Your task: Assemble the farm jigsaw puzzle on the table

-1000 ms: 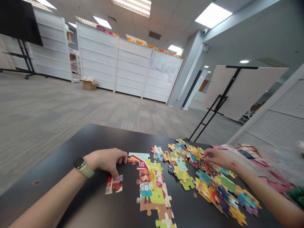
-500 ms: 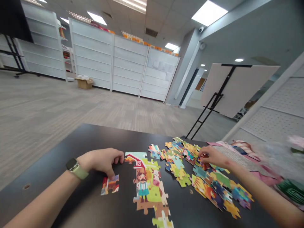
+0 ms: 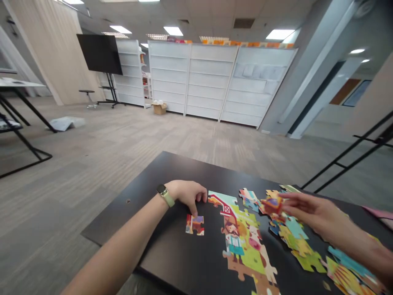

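My left hand, with a watch on its wrist, rests on the dark table, thumb apart from its loosely bent fingers. The thumb tip touches the top edge of a red and purple puzzle piece lying flat. Its fingertips are beside the upper left corner of a joined puzzle section, showing a barn, a farmer and a cow. Between the fingers and thumb of my right hand is a purple and orange puzzle piece, slightly blurred, held above the loose puzzle pieces.
The black table has a small hole at its left part. One loose blue and white puzzle piece lies right of the joined section. Beyond the table are an easel's black legs, white shelves and a cardboard box.
My right hand has lifted a puzzle piece from the loose pile and moved left with it, toward the joined section. The view has turned left; my left hand stays by its piece.
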`<state>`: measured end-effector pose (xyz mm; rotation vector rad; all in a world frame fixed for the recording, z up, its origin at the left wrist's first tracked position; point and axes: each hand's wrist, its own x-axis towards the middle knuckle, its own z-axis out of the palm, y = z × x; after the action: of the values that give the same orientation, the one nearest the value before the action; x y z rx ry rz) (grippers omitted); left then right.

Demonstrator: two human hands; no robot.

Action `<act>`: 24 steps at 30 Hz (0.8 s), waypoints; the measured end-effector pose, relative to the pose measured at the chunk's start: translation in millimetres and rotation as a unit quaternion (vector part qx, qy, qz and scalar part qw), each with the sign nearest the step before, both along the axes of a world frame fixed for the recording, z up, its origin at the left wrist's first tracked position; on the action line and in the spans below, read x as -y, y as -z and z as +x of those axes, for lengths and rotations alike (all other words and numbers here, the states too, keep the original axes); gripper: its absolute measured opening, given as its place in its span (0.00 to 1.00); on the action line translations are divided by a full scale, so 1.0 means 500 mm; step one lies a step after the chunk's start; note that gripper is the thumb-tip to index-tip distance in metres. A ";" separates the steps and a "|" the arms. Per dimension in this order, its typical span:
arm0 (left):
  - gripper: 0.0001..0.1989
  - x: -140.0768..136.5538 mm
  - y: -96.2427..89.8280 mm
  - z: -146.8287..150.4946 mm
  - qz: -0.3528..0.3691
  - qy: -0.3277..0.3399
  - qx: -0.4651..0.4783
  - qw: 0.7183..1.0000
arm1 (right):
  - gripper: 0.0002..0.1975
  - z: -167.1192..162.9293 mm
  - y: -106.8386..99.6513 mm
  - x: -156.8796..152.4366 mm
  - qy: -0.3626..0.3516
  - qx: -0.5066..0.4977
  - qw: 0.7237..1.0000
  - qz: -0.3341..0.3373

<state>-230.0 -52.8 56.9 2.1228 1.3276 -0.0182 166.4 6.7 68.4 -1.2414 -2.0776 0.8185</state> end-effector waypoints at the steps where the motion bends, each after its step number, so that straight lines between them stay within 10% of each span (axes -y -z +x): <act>1: 0.28 0.000 0.000 0.000 0.001 0.003 -0.002 1.000 | 0.21 -0.063 0.014 0.034 -0.052 -0.003 0.996 -0.076; 7: 0.29 -0.001 0.005 0.003 0.007 0.005 -0.011 1.000 | 0.17 -0.304 0.090 0.125 -0.150 -0.027 0.963 -0.224; 24: 0.26 0.001 0.005 0.002 0.004 0.002 -0.011 1.000 | 0.01 -0.351 0.074 0.161 -0.165 0.162 0.971 0.065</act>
<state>-229.0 -53.3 54.3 2.1380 1.3384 -0.0370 -9.0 -74.0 31.7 -1.0265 -2.6067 0.6346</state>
